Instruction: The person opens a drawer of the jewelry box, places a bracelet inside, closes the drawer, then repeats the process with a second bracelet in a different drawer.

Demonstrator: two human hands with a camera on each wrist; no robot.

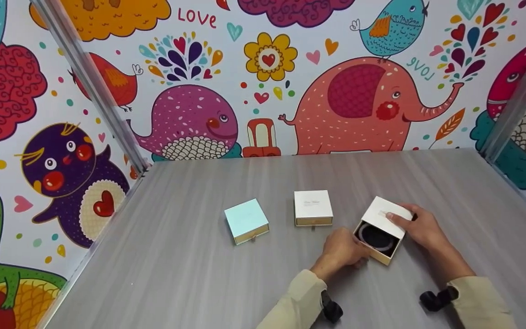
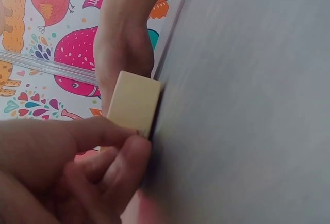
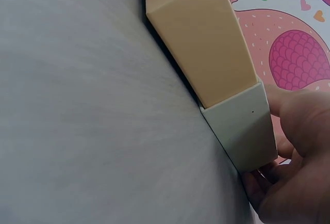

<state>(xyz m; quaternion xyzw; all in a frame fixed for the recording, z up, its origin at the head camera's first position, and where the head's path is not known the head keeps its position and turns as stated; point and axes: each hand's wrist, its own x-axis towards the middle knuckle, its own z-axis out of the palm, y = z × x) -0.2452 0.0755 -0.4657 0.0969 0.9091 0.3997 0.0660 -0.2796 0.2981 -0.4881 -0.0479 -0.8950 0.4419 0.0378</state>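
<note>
A white slide-out gift box (image 1: 387, 214) lies slanted on the table at the right. Its tan drawer (image 3: 206, 43) is pulled partly out of the white sleeve (image 3: 245, 128). In the drawer's black inside lies a greyish ring-shaped bangle (image 1: 376, 237). My left hand (image 1: 344, 249) pinches the drawer's front at its pull tab, thumb against forefinger in the left wrist view. With the thumb on top and fingers at the back edge, my right hand (image 1: 423, 224) grips the sleeve.
A second white box (image 1: 313, 205), its drawer in, stands left of the hands. Further left is a light blue box (image 1: 246, 219), also with its drawer in. Behind the grey table (image 1: 176, 274) rises a wall (image 1: 272, 96) printed with cartoon animals, with metal posts at both sides.
</note>
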